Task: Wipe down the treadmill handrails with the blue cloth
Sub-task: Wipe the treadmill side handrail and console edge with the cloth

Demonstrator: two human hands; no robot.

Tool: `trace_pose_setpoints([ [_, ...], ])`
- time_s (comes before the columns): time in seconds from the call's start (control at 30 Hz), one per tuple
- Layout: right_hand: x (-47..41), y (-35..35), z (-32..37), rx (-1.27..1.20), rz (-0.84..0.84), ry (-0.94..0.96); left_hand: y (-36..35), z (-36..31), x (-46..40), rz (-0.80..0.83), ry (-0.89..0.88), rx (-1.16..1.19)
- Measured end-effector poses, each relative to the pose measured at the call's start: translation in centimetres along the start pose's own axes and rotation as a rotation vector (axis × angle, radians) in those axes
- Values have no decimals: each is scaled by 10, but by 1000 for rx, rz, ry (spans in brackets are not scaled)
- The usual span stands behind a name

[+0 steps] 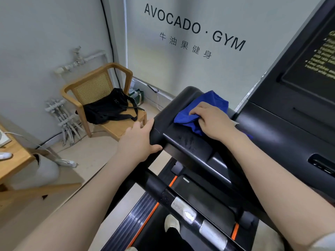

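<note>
The right hand (211,122) presses down on the blue cloth (199,110), its fingers curled into the bunched fabric, on the broad black top of the treadmill handrail (183,136) at the left side of the console. Part of the cloth spreads out beyond the knuckles toward the far end of the rail; the part under the palm is hidden. The left hand (139,142) grips the near left edge of the same handrail, thumb on the near face and fingers wrapped over the outer edge, so their tips cannot be seen. Faint wet or dusty marks show on the rail between the two hands.

The treadmill console (297,91) rises at the right and is cut off by the frame edge; the yellowish text on its dark panel is too blurred to read. Below the hands a lower bar with silver sensor plates (184,211) runs toward the near right, and a light shoe (172,224) shows on the belt under it.

To the far left stands a wooden chair (101,87) with a black bag (108,107) on its seat, against a pale wall lettered "AVOCADO · GYM" (194,27). A wooden desk (12,162) is cut off at the left edge.
</note>
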State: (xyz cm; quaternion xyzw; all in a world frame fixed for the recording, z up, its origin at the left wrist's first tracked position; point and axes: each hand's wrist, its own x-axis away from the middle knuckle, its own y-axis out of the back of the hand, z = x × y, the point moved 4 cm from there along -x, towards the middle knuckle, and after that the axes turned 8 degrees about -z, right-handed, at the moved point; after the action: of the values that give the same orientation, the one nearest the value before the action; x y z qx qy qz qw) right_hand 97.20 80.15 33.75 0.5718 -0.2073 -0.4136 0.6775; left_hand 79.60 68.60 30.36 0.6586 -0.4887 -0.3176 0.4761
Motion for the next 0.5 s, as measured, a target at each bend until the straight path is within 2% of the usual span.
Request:
trace_pose_setpoints([
  [0.13,-2,-3,1,-76,60,58,-2,0,0,-7,6,11],
  [0.23,4,-7,-2,86,80,208,-3,0,-1,-3,20,27],
  [0.3,8,-9,-4,210,87,243,-2,0,-2,6,26,33],
  [0.37,11,-11,-3,307,110,247,-1,0,-1,14,26,40],
  [0.5,12,-7,1,299,203,150,0,0,1,1,9,45],
])
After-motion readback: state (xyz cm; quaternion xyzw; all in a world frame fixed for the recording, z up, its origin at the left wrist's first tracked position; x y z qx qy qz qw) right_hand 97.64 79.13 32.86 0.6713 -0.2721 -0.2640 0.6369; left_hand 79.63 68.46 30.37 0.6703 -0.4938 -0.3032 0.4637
